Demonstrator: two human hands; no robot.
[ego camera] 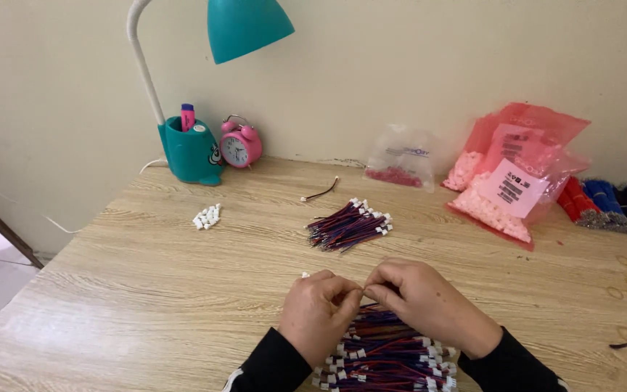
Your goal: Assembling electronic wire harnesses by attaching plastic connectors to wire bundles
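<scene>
1. The near pile of red-and-blue wire leads (390, 356) lies at the tabletop's front edge, right under both hands, and looks like the larger heap, so I'd judge plenty remains.
2. The left hand (318, 313) and right hand (424, 301) meet just above that pile, each grip pinched together on something small; what it is, I cannot tell.
3. Beyond the near pile sits a smaller wire bundle (348, 226), probably already handled.
4. Further left of it lie loose white connectors (207, 216) on the tabletop (146, 290).
</scene>
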